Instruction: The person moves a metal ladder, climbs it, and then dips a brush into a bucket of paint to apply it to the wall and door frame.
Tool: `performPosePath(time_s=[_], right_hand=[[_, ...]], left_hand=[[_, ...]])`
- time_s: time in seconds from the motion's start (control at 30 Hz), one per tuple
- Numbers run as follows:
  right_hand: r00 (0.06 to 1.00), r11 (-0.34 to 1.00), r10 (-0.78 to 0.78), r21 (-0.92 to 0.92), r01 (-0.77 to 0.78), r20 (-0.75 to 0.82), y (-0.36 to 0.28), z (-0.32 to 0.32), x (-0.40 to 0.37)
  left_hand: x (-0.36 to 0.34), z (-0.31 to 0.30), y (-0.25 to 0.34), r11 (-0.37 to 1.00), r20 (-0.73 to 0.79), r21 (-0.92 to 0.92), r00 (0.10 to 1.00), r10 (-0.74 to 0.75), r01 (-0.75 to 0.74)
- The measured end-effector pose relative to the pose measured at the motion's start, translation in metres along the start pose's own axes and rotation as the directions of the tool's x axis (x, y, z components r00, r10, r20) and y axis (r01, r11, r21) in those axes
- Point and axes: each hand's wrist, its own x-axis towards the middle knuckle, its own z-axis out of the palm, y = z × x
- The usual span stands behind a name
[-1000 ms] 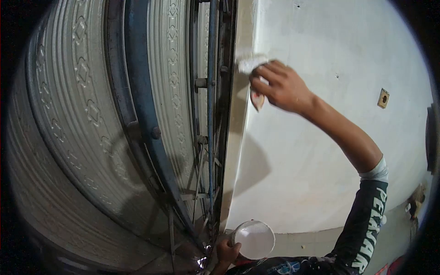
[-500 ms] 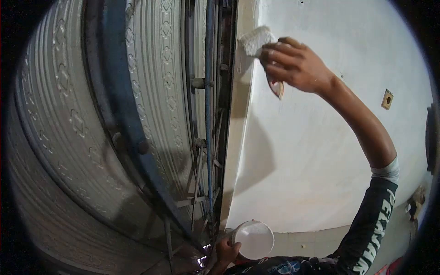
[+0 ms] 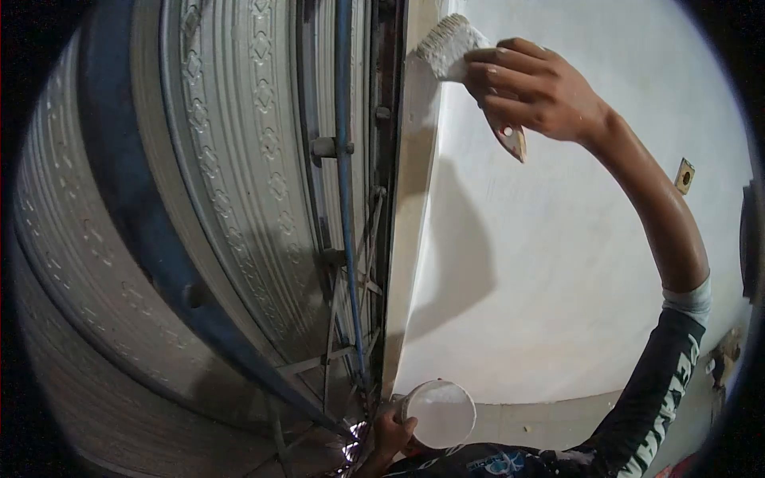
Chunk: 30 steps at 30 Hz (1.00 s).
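Note:
My right hand (image 3: 542,92) is closed around a wide paintbrush (image 3: 453,49) near the top of the view. White paint coats the bristles, which lie against or close to the beige strip (image 3: 416,171) at the wall's left edge. Below my fingers the handle end with its hole sticks out. At the bottom, my left hand (image 3: 393,432) grips the side of a round white bucket (image 3: 441,416) that holds white paint.
A white wall (image 3: 550,263) fills the right side, with a socket plate (image 3: 684,175) on it. To the left stand a ribbed metal shutter (image 3: 231,159), a blue bar (image 3: 151,239) and a thin blue rod (image 3: 344,103) with crossed struts.
My right hand and the brush have shifted slightly up and right, the brush tilting more. The view of the shutter and bars has shifted left; my left hand still holds the bucket.

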Motion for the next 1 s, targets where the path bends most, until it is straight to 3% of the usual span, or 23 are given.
performPosePath(time_s=[0.13,0.2,0.33,0.4,0.53,0.6,0.63,0.73,0.9,1.0], right_hand=[[0.999,0.999,-0.035,0.022,0.035,0.001,-0.027,0.013,-0.001],[0.996,0.986,-0.058,0.154,0.067,-0.061,-0.058,0.021,0.000],[1.000,0.896,-0.027,0.444,0.023,0.005,-0.105,0.015,0.003],[1.000,0.890,-0.006,0.456,0.005,-0.001,-0.102,0.010,0.004],[0.992,0.973,-0.001,0.229,0.030,-0.123,-0.062,0.008,0.005],[0.991,0.998,0.015,0.069,-0.005,-0.133,-0.047,0.010,0.005],[0.996,0.999,0.016,0.045,-0.012,-0.088,-0.047,0.016,0.002],[0.995,0.993,0.025,0.115,-0.015,-0.092,-0.077,0.028,-0.001],[0.999,0.893,0.030,0.449,-0.035,0.018,-0.153,0.018,0.006],[0.997,0.893,0.071,0.445,-0.070,0.014,-0.152,0.010,0.009]], left_hand=[[-0.004,-0.002,0.013,0.997,-0.030,-0.062,0.999,0.044,-0.046],[-0.010,-0.009,0.033,0.990,-0.067,-0.089,0.993,0.102,-0.108],[0.000,0.002,0.004,0.998,-0.022,-0.058,0.999,0.026,-0.028],[0.004,0.005,-0.005,0.987,-0.121,-0.062,0.982,0.143,-0.151],[-0.009,-0.012,0.043,0.983,-0.112,-0.126,0.986,0.122,-0.135],[-0.009,-0.016,0.043,0.998,-0.045,0.064,0.999,0.021,-0.018],[-0.006,-0.015,0.040,0.998,-0.043,0.065,0.999,0.022,-0.019],[-0.004,-0.008,0.030,1.000,-0.062,-0.024,0.998,0.010,-0.011],[0.009,0.008,-0.013,0.993,-0.038,-0.121,0.999,0.007,-0.011],[-0.015,-0.016,0.047,0.998,-0.063,-0.044,0.997,0.033,-0.036]])
